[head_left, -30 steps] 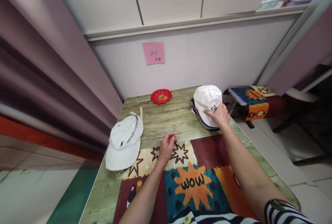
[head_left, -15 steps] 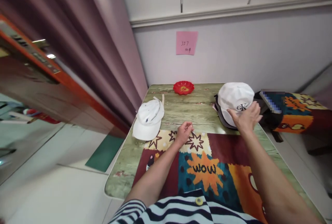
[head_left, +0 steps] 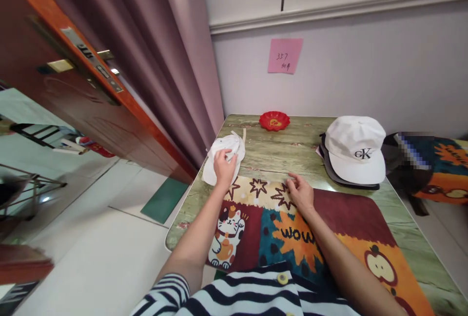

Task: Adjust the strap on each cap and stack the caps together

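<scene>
A white cap [head_left: 210, 173] with a light strap lies at the left side of the table. My left hand [head_left: 224, 166] is over its crown, fingers apart and slightly bent; whether the fingertips touch the fabric I cannot tell. My right hand [head_left: 300, 193] hovers above the patterned mat [head_left: 343, 208], its fingers loosely stretched to the left and holding nothing. Over at the right, a white cap with black "CK" letters [head_left: 354, 143] sits on top of a stack of darker caps [head_left: 331, 172], which it partly hides.
A red scalloped dish [head_left: 274, 121] stands at the table's back edge. Above it a pink note [head_left: 285, 56] is stuck to the wall. Mauve curtains [head_left: 183, 38] and a brown door [head_left: 69, 62] border the left. A chair-like object with a patterned cloth [head_left: 446, 179] stands at the right.
My right hand has left the stacked CK cap and come back over the mat. My left hand has moved left from the mat to the other white cap. The view has shifted left.
</scene>
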The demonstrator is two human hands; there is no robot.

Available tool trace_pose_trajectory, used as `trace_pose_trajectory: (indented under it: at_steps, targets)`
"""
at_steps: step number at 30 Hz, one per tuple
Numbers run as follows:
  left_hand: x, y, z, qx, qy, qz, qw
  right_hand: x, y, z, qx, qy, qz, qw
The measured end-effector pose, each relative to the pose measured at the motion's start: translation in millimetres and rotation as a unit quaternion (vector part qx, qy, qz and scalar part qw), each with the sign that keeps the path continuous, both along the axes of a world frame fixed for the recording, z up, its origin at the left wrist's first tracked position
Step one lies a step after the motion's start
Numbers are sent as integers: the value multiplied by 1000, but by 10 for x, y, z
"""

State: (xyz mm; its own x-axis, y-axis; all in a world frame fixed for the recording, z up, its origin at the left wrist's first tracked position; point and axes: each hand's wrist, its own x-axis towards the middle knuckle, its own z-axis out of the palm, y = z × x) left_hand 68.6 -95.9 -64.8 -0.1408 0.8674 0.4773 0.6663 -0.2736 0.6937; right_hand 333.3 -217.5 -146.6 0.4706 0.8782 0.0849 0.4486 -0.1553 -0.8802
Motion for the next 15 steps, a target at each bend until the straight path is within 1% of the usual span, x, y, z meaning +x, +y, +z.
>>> trace_pose_trajectory:
  at_steps: [2,4,5,6,8,10,12,15]
  targets:
    - [-140,221,115,-19,77,48,996,-17,-12,2,-37,-70,4,997]
    - [-224,394,166,-55,137,92,985,-12,-40,1,-38,-87,18,995]
    - [-249,458,171,-74,161,104,979,-8,-54,-1,-30,-88,26,995]
    - [-266,509,165,-90,179,106,974,-5,-65,-3,-22,-88,31,995]
    - [-280,572,134,-107,200,91,970,-5,-76,-5,-13,-86,35,996]
    - [-281,598,101,-108,205,73,970,-9,-74,-4,-15,-89,33,995]
    - [-279,607,87,-101,200,71,972,-12,-66,-3,-19,-95,32,995]
    - [-292,612,115,-92,190,74,975,-8,-57,-6,-19,-98,33,994]
